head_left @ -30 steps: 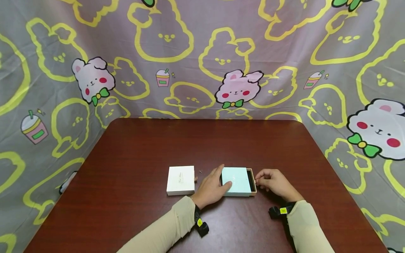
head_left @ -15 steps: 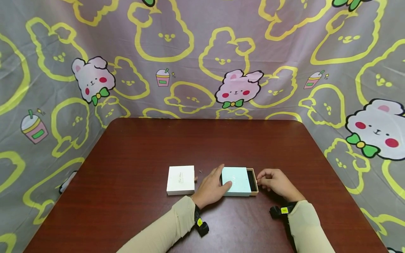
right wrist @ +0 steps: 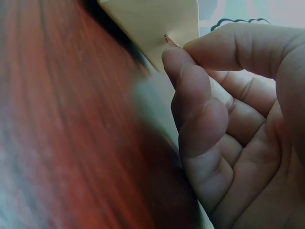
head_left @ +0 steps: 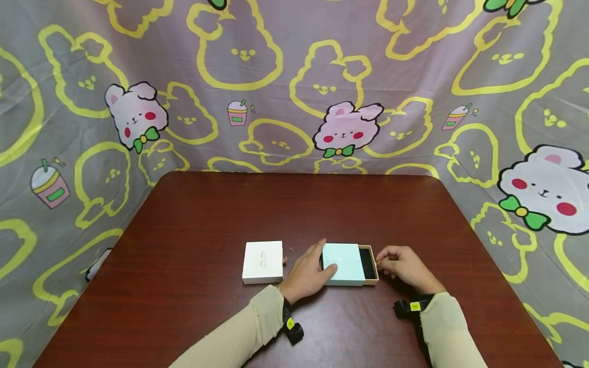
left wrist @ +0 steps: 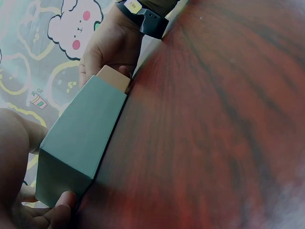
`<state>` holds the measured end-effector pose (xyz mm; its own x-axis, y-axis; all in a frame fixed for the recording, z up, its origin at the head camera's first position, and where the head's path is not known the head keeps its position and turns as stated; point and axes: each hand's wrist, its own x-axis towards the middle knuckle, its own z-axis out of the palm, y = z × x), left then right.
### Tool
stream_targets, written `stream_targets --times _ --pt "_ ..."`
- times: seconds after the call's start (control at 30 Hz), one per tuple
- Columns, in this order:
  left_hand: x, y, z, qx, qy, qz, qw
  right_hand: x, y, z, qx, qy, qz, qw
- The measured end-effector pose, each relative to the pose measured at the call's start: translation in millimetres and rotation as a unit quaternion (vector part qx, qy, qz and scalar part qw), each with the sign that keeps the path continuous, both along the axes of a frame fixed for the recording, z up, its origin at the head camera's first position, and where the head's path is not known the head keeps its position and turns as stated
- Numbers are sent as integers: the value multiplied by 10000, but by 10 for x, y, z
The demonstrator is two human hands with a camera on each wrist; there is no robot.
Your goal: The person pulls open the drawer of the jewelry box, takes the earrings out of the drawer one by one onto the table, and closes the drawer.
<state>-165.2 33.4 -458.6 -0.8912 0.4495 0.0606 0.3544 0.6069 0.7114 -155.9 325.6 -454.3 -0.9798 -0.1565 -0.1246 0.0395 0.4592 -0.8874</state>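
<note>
A light blue drawer box [head_left: 342,263] lies on the table, its tan inner drawer [head_left: 370,276] partly slid out to the right, with a dark lining showing. My left hand [head_left: 306,273] holds the blue sleeve at its left end; in the left wrist view its fingers [left wrist: 64,202] touch the end face. At the drawer's right side is my right hand [head_left: 405,267]. Its thumb and forefinger pinch a small ribbon tab [right wrist: 170,41] on the drawer's front, as the right wrist view shows. The other fingers are curled in.
To the left of my left hand sits a white box [head_left: 263,262] with printed lettering and a small tab on its right side. A tiny shiny object [head_left: 291,249] lies behind it on the brown table [head_left: 294,209]. A patterned curtain [head_left: 271,66] surrounds the table.
My right hand has moved slightly to the right, and the tan drawer has slid further out of the blue sleeve. The left hand has stayed in place on the box.
</note>
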Motion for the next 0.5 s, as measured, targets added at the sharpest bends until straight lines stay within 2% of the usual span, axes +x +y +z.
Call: stream_targets --times 0.5 --pt "0 2 -6 29 -20 6 10000 17 43 5 137 -25 -189 9997"
